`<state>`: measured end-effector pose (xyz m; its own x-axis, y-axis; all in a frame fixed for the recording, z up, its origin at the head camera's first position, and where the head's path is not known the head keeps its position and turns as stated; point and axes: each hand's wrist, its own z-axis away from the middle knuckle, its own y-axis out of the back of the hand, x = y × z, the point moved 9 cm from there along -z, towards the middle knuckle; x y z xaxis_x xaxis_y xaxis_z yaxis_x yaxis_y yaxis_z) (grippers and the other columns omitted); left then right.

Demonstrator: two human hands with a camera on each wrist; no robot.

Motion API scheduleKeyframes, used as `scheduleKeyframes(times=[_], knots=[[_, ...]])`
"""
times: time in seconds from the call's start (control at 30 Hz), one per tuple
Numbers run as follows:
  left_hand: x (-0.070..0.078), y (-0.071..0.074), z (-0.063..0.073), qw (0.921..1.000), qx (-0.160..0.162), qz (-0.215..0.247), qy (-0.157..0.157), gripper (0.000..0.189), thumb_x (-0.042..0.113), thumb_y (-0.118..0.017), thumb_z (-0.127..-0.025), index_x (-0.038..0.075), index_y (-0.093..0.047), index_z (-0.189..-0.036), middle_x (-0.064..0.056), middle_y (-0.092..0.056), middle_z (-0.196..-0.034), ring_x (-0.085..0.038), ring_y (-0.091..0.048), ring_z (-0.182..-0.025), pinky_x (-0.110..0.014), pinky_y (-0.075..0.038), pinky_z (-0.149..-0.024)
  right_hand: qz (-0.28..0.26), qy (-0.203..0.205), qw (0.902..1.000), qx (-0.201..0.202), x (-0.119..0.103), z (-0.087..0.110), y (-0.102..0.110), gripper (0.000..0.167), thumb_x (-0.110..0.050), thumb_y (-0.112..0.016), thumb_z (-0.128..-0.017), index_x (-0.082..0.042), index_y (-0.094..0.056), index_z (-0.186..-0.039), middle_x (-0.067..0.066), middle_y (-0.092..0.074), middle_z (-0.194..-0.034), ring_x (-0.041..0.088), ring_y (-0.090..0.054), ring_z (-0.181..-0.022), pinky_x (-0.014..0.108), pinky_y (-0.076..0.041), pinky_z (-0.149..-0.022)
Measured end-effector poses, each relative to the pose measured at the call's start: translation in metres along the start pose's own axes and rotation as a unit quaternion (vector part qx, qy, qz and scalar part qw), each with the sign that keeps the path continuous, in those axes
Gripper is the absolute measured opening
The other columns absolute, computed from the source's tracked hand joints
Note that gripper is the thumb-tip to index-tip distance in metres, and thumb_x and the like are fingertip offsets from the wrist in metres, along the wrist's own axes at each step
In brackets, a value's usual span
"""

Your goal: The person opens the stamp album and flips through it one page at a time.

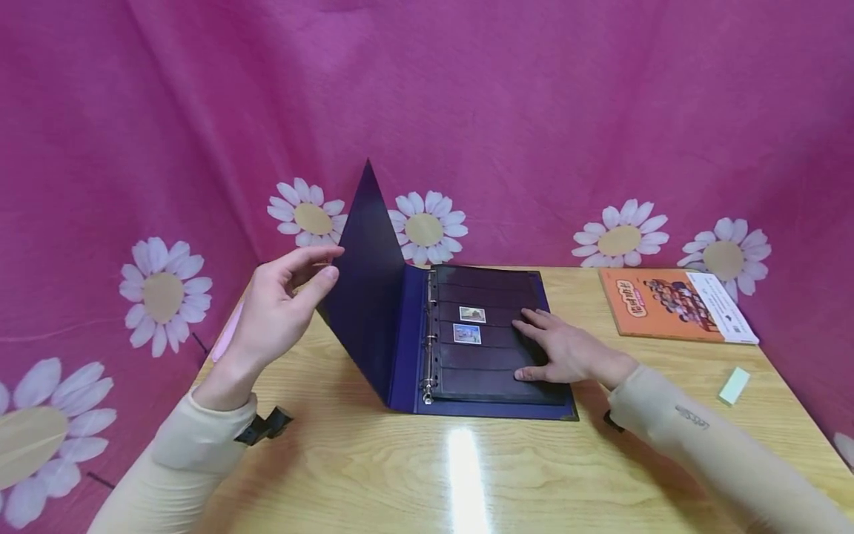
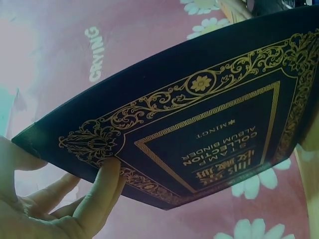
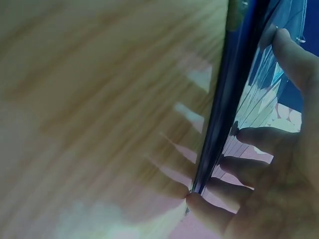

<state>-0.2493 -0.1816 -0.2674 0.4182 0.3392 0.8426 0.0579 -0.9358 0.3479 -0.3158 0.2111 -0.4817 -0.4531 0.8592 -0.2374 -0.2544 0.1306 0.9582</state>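
A dark blue stamp album point(image 1: 490, 410) lies open on the table, with black pocket pages point(image 1: 480, 289) on its metal rings. Two stamps, one with a pale border point(image 1: 472, 314) and a bluish one point(image 1: 467, 334), show on the top page. The front cover point(image 1: 367, 282) stands tilted up on the left; its outer face point(image 2: 164, 94) carries gold ornament and lettering. My left hand point(image 1: 283, 297) holds the cover at its free edge, one finger on the outer face. My right hand point(image 1: 563, 348) rests with spread fingers on the page's right side.
An orange book point(image 1: 660, 304) with a white strip lies at the back right. Nearer on that side is a pale green block point(image 1: 735, 386). A pink object point(image 1: 228, 332) shows behind my left hand. A magenta curtain point(image 1: 507, 133) with daisies surrounds the table point(image 1: 347, 460).
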Motion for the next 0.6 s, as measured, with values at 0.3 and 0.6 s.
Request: scheduleKeyframes(times=[0.3,0.6], knots=[[-0.031,0.023,0.005,0.9937,0.041,0.085,0.061,0.036,-0.005,-0.066,-0.105,-0.010,-0.072,-0.141,0.022,-0.081,-0.111,0.007,-0.069,-0.082,-0.009,-0.055,-0.075,0.013,-0.009,0.9999,-0.006,0.005,0.013,0.004,0.109,-0.070,-0.084,-0.091,-0.008,-0.045,-0.172,0.027,-0.033,-0.182,0.058,-0.030,-0.168,0.074,-0.038,-0.130],[-0.077,0.046,0.033,0.9846,0.006,0.078,0.156,0.045,-0.001,-0.066,-0.106,-0.006,-0.065,-0.150,0.014,-0.077,-0.079,-0.005,-0.033,-0.036,-0.026,-0.026,-0.034,0.000,-0.007,1.0000,0.004,0.023,0.024,0.013,0.109,-0.061,-0.094,-0.085,-0.004,-0.051,-0.167,0.033,-0.036,-0.178,0.061,-0.038,-0.162,0.075,-0.041,-0.127]])
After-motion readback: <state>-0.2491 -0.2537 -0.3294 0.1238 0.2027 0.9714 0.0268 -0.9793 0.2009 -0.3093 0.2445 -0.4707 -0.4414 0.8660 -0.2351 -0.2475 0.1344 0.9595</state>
